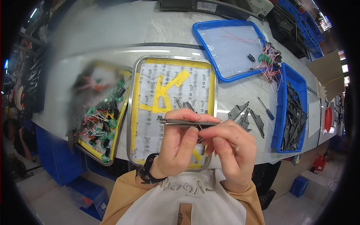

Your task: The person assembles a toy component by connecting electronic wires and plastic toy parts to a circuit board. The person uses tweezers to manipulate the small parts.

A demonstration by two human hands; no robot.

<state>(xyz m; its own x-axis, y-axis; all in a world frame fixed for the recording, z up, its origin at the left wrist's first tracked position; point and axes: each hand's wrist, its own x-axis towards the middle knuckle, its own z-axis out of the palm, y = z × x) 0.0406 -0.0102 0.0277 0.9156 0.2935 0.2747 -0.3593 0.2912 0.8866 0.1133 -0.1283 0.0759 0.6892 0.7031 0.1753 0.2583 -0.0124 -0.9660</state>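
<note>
2 hands: left hand (179, 139) fingers pinch flat dark metal strip (189, 122); right hand (229, 147) fingers grip its end above taped steel tray (134, 112).

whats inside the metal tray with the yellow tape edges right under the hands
The taped metal tray holds a pale sheet with rows of small dark parts and yellow tape strips. The left hand and right hand cover its near part.

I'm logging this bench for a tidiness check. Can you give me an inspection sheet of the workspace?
Surface: pale worktop.
Job's things: thin dark strip held over a metal tray edged with yellow tape.
Clutter: left tray of green parts, two blue trays, loose dark pieces, screwdriver.
Hands: left hand and right hand both pinch the strip.
Cables: red and white wires.
Surroundings: blue bin on floor.
</note>
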